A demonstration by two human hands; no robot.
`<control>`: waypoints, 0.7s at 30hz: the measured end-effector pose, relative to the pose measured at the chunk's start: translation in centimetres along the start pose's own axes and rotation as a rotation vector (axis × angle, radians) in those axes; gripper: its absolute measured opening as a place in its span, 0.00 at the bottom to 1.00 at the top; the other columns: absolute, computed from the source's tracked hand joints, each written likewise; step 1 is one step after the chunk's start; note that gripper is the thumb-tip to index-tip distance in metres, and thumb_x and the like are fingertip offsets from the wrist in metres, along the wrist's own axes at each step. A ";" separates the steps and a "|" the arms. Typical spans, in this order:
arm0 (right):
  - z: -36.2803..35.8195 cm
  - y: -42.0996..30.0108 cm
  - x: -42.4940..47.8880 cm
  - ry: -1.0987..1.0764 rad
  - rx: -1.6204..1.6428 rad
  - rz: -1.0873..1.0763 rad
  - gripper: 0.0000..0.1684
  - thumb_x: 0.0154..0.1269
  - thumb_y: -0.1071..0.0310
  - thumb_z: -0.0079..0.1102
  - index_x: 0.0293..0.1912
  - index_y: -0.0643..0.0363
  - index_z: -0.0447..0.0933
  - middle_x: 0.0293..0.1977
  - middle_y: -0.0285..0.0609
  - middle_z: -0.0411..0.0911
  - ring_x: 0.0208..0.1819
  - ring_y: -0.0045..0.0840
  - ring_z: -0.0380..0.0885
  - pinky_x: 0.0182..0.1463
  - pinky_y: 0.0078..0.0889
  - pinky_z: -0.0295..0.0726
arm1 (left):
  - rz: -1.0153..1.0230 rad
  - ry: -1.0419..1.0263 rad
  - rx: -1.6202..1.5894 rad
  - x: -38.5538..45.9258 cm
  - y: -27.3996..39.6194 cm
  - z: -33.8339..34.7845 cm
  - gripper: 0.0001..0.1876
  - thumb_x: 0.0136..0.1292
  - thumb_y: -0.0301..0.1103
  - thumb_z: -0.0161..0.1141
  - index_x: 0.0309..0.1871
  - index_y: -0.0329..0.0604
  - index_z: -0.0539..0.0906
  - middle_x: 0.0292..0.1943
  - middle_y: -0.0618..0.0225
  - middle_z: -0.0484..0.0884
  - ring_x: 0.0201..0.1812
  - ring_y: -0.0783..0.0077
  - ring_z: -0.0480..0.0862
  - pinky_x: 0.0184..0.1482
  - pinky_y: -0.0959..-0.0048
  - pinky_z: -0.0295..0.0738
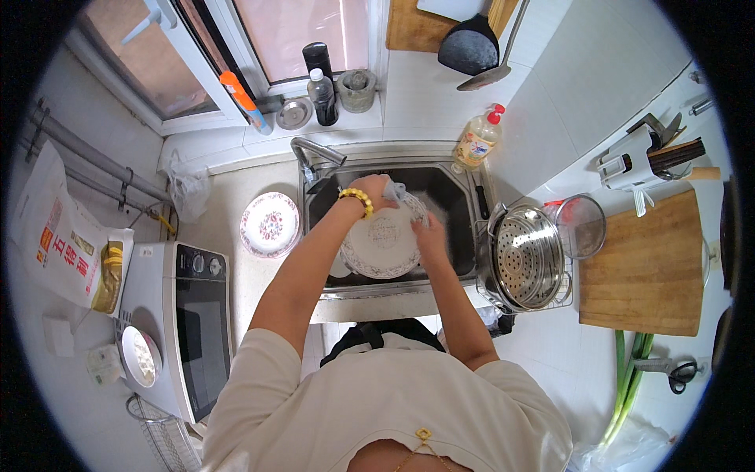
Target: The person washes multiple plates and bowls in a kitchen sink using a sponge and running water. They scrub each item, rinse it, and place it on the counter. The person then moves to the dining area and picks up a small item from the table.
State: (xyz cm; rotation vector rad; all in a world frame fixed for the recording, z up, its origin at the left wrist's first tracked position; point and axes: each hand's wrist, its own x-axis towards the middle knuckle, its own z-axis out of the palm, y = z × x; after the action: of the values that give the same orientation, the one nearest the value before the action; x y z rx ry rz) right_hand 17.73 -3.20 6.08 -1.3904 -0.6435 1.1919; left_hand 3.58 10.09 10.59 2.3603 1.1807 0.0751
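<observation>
Over the stainless steel sink (460, 242) I hold a white plate (383, 239) with a patterned rim. My right hand (430, 239) grips its right edge. At the plate's upper edge, my left hand (374, 192) holds a pale, thin dishcloth (396, 192) against it. A yellow beaded bracelet circles my left wrist. Part of another white dish (337, 266) shows beneath the plate's lower left. The curved metal faucet (318, 152) stands at the sink's back left, its spout turned toward the basin.
Plates with a red floral pattern (270, 224) lie on the left counter near a microwave oven (200, 330). A steamer pot (527, 256) stands on a wire rack to the right, beside a wooden cutting board (643, 265). A dish soap bottle (476, 141) stands at the back right corner.
</observation>
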 end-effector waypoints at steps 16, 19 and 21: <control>1.4 -3.0 1.5 0.229 -0.192 -0.441 0.19 0.62 0.78 0.48 0.54 0.69 0.68 0.46 0.47 0.76 0.48 0.28 0.74 0.52 0.28 0.70 | -0.512 0.580 -1.979 -4.3 0.6 11.2 0.21 0.59 0.35 0.62 0.54 0.40 0.73 0.46 0.61 0.79 0.43 0.60 0.81 0.44 0.62 0.78; 3.3 -3.0 0.8 0.299 -0.231 -0.502 0.18 0.64 0.76 0.47 0.54 0.69 0.68 0.46 0.48 0.76 0.47 0.29 0.74 0.51 0.29 0.70 | -0.379 0.476 -2.444 -3.9 1.8 13.3 0.27 0.60 0.32 0.61 0.61 0.41 0.65 0.55 0.56 0.73 0.48 0.59 0.79 0.47 0.59 0.78; 3.5 -2.3 0.5 0.275 -0.224 -0.434 0.17 0.65 0.74 0.47 0.53 0.69 0.69 0.46 0.47 0.76 0.47 0.27 0.74 0.51 0.28 0.70 | -0.423 0.451 -2.385 -3.5 0.7 14.0 0.27 0.60 0.31 0.61 0.62 0.41 0.64 0.56 0.55 0.72 0.49 0.57 0.79 0.47 0.57 0.79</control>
State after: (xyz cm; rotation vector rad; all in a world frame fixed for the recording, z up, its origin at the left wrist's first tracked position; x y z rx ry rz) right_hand 15.34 -0.88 8.65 -1.4711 -0.8469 0.5873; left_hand 5.61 1.42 -0.76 -0.0288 0.6472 1.1017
